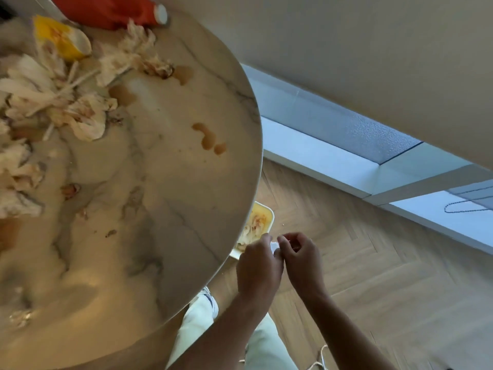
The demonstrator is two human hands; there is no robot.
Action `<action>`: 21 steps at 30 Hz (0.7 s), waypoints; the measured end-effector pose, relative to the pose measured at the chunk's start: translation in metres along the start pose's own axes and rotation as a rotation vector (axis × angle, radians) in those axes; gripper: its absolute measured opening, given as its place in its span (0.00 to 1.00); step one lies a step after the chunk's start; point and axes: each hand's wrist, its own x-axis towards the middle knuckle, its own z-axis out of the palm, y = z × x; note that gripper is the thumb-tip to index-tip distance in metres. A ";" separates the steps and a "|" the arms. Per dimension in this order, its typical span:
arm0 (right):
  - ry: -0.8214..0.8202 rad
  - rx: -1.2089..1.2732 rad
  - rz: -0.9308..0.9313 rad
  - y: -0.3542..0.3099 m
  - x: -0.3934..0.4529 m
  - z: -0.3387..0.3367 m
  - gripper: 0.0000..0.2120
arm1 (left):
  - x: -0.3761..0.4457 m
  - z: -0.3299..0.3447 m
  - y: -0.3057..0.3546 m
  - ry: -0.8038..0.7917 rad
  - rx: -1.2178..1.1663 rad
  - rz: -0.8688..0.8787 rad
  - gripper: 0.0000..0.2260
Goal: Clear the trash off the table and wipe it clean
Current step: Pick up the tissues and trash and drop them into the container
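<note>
A round marble table [165, 236] fills the left of the view. Crumpled, stained tissues [53, 102] and a yellow wrapper [61, 38] lie piled at its far left. Brown liquid spills [209, 140] dot the top. My left hand [258, 268] and my right hand [301, 257] meet beyond the table's right edge, above the floor. Together they pinch a small white scrap [274, 246] between their fingertips. Below them a white bin [260, 222] holds used tissues, partly hidden by the table.
A red bottle with a white cap [120, 9] lies at the table's far edge. Herringbone wood floor [373, 263] spreads to the right, bounded by a window sill and wall. My pale trouser leg [197, 324] stands by the table rim.
</note>
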 end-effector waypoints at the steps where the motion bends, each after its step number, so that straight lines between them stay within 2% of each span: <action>1: 0.010 0.006 -0.025 -0.011 -0.005 -0.007 0.03 | -0.005 -0.012 0.004 0.017 -0.010 0.035 0.15; 4: 0.039 0.013 -0.106 -0.046 -0.021 -0.018 0.02 | -0.016 -0.049 0.007 0.062 -0.020 0.111 0.17; 8: 0.019 0.033 -0.172 -0.087 -0.038 -0.008 0.01 | -0.023 -0.100 -0.010 0.083 -0.015 0.110 0.15; 17: -0.103 -0.055 -0.324 -0.158 -0.079 0.078 0.01 | -0.027 -0.234 -0.086 0.148 0.077 0.051 0.12; 21: -0.205 -0.113 -0.364 -0.179 -0.098 0.118 0.03 | -0.026 -0.301 -0.131 0.150 0.165 0.044 0.06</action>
